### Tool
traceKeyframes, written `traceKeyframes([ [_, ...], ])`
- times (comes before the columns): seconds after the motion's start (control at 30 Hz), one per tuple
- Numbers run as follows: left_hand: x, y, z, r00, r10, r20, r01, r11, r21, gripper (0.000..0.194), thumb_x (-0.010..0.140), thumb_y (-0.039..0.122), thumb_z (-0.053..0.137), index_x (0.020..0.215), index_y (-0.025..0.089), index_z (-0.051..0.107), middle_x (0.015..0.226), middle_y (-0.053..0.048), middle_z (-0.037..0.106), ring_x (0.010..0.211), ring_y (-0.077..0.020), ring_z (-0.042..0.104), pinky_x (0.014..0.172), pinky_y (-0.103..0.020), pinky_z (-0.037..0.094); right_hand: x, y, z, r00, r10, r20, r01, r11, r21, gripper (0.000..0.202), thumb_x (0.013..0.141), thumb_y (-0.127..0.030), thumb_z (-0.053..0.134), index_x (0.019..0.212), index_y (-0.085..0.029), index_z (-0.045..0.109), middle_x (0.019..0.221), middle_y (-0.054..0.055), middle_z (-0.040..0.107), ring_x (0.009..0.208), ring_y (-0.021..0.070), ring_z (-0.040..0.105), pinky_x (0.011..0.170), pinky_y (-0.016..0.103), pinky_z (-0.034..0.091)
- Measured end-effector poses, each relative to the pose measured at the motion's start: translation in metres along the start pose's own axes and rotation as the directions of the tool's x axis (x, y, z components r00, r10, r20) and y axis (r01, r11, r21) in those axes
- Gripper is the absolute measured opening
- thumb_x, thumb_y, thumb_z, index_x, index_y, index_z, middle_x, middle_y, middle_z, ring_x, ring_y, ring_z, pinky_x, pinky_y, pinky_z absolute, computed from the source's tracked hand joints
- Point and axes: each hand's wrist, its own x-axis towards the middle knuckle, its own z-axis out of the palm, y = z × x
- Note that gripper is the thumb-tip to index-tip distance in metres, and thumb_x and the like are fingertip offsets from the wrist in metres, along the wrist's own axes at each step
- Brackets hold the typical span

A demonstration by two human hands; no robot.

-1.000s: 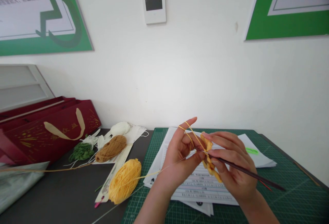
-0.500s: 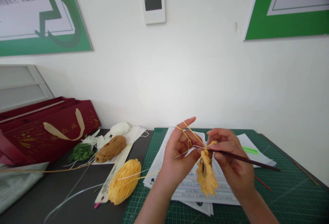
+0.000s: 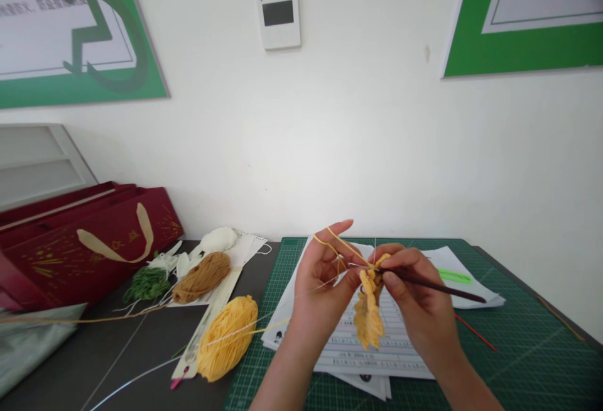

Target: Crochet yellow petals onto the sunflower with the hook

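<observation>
Slightly leftward moves the crochet hook (image 3: 452, 290) – the right hand (image 3: 424, 310) pinches it, the left hand (image 3: 323, 288) pinches the yellow crocheted piece (image 3: 370, 318) hanging below (one stitch seems underway); next probably needs even tension.

Our left forearm (image 3: 287, 364) and right forearm (image 3: 466, 376) are both bare, coming up from the bottom edge and leaning in toward each other, so our hands sit pretty close together. Our left hand (image 3: 323, 282) has the index finger poking out, up and to the right, while the other fingers are kinda curled in and the thumb reaches across in a pinch. Our right hand (image 3: 421, 295) is pinching too, thumb below and index above, pen-style, with the fingertips pointing over toward the left thumb.
</observation>
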Motion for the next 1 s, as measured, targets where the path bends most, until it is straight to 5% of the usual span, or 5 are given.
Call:
traceKeyframes([
  [0.13,0.000,-0.001,-0.002,1.000,-0.013,0.002,0.013,1.000,0.027,0.054,0.079,0.012,0.082,0.127,0.030,0.066,0.082,0.001,0.069,0.078,-0.0130,0.065,0.071,-0.024,0.054,0.000,0.002,0.002,0.990,0.141,-0.003,-0.139,0.980,0.144,0.016,0.093,-0.035,0.066,0.108,-0.029,0.063,0.095,0.002,0.066,0.088,0.0178,0.063,0.075,0.030,0.054],
  [0.3,0.000,-0.004,-0.002,0.999,-0.031,-0.042,0.034,0.997,0.072,0.052,0.078,0.009,0.081,0.124,0.029,0.068,0.080,0.001,0.070,0.076,-0.0132,0.067,0.071,-0.024,0.055,0.000,0.005,0.006,0.921,0.381,-0.083,-0.362,0.915,0.179,0.023,0.088,-0.046,0.070,0.085,-0.023,0.069,0.084,0.001,0.062,0.076,0.0146,0.056,0.069,0.025,0.048],
  [0.73,-0.001,-0.010,0.004,0.981,0.011,-0.195,0.014,0.992,0.125,0.048,0.074,0.006,0.077,0.117,0.027,0.071,0.081,0.002,0.064,0.074,-0.0119,0.063,0.068,-0.022,0.055,-0.002,0.005,0.015,0.904,0.404,-0.139,-0.367,0.901,0.232,0.029,0.087,-0.048,0.072,0.077,-0.023,0.060,0.077,-0.002,0.054,0.072,0.0145,0.046,0.065,0.025,0.042],
  [1.0,-0.002,0.000,0.010,0.954,-0.065,-0.294,0.079,0.996,0.035,0.042,0.075,0.009,0.080,0.113,0.024,0.072,0.076,0.003,0.065,0.073,-0.0109,0.066,0.070,-0.021,0.055,-0.004,0.004,0.018,0.882,0.452,-0.135,-0.391,0.860,0.329,0.029,0.083,-0.047,0.075,0.076,-0.023,0.061,0.076,-0.003,0.054,0.071,0.0130,0.045,0.064,0.023,0.042],
])
